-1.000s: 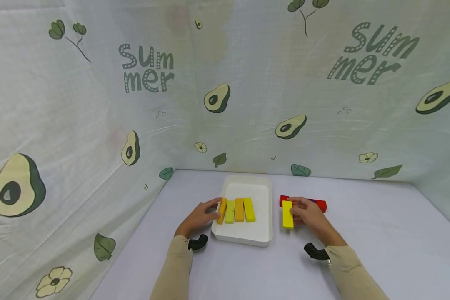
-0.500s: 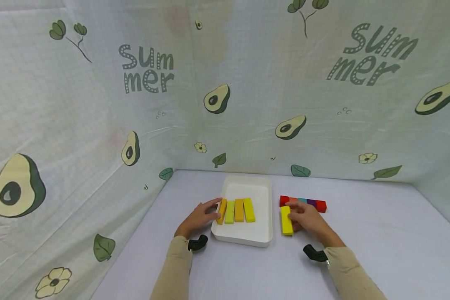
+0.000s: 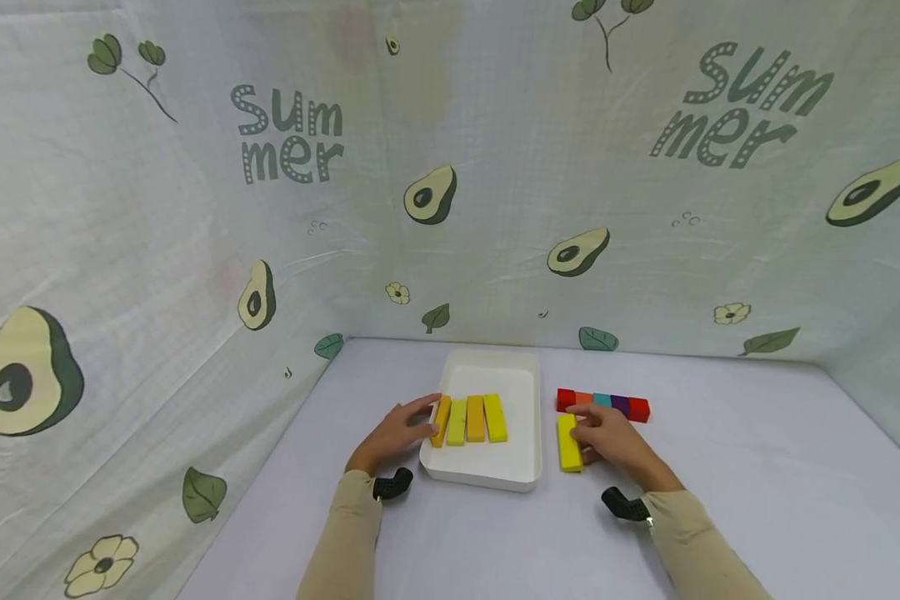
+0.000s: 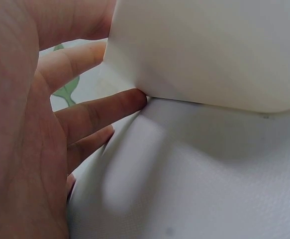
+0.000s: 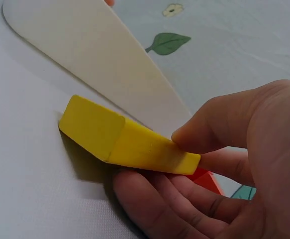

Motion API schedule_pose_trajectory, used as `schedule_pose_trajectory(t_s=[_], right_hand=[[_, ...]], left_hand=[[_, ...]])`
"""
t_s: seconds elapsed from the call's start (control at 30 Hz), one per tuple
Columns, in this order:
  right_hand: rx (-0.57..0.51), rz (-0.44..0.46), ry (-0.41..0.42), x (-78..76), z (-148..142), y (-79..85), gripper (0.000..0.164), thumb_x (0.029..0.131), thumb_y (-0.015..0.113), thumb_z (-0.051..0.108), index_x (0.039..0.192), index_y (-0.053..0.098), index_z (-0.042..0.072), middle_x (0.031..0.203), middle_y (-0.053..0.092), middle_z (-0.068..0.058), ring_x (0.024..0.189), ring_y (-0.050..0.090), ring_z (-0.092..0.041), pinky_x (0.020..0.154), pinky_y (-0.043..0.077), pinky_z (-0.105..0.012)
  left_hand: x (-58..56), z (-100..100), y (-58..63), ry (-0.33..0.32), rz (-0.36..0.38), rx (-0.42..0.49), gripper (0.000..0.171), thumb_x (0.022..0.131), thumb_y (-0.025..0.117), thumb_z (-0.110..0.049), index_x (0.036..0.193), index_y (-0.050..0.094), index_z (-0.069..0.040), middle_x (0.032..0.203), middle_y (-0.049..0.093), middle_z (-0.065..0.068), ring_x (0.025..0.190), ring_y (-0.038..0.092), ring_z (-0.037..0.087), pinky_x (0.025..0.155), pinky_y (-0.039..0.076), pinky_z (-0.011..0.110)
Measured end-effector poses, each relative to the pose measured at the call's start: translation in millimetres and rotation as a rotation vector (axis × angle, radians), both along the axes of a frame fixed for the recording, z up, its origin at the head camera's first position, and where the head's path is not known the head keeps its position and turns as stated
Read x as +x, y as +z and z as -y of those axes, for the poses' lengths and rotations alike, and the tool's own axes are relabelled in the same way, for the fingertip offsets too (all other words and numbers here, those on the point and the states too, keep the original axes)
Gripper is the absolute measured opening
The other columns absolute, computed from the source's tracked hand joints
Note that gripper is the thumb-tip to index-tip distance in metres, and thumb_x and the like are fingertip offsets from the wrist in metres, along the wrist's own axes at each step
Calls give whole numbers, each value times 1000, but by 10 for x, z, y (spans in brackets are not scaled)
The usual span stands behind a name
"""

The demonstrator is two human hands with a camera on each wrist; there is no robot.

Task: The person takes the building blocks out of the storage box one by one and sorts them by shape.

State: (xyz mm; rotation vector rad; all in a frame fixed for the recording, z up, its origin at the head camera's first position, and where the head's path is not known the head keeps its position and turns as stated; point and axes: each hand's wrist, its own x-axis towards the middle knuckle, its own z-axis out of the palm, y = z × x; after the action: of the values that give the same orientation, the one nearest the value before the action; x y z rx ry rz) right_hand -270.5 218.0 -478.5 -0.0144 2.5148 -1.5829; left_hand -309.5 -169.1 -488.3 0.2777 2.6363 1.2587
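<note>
My right hand (image 3: pixel 617 442) pinches a yellow block (image 3: pixel 569 444) between thumb and fingers, to the right of a white tray (image 3: pixel 480 477). In the right wrist view the yellow block (image 5: pixel 95 129) points its square end at the camera, low over the tabletop with a shadow under it. Four-sided blocks lie side by side in the tray: an orange block (image 3: pixel 441 421) at the left wall, then a lime block (image 3: pixel 457 422), another orange block (image 3: pixel 476 418) and a yellow one (image 3: pixel 496 417). My left hand (image 3: pixel 393 433) rests at the tray's left side, its extended fingers (image 4: pixel 107 110) touching the outer wall.
Behind my right hand runs a row of coloured blocks, with a red block (image 3: pixel 566 400) at the left end and a red block (image 3: pixel 639 409) at the right. A printed cloth (image 3: pixel 495 275) hangs behind the white table (image 3: pixel 487 542).
My right hand has brought the yellow block down and slightly toward me, uncovering more of the coloured row. The left hand and the tray have stayed in place.
</note>
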Motion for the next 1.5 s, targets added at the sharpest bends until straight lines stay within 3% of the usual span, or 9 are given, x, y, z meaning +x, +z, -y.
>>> schedule_pose_trajectory(t_s=[0.4,0.93,1.17,1.5], right_hand=[[125,-16,40,20,12,49,47,96,65,10,140,54,0,101,64,-14,65,63,-23,65,59,-34],[130,26,6,48,1,110,49,95,66,13,140,53,0,107,65,-17,68,64,-24,66,60,-33],[156,42,-20,19,10,80,46,96,65,15,138,55,1,99,63,-15,64,64,-23,64,60,-32],[148,51,-41,28,15,70,43,96,64,17,135,57,-1,93,62,-13,61,64,-24,63,60,-33]], left_hand=[[-12,9,3,-17,-11,1,62,91,68,-47,149,48,-36,148,52,6,146,30,36,116,4,67],[-11,11,-13,-17,-9,5,62,91,68,-49,149,49,-37,148,52,7,146,28,37,116,6,68],[-8,15,-43,11,10,25,59,90,69,-48,145,50,-44,148,52,3,147,27,39,113,13,72],[0,16,-37,9,12,39,58,90,70,-49,144,51,-45,147,52,3,147,27,38,113,12,72]])
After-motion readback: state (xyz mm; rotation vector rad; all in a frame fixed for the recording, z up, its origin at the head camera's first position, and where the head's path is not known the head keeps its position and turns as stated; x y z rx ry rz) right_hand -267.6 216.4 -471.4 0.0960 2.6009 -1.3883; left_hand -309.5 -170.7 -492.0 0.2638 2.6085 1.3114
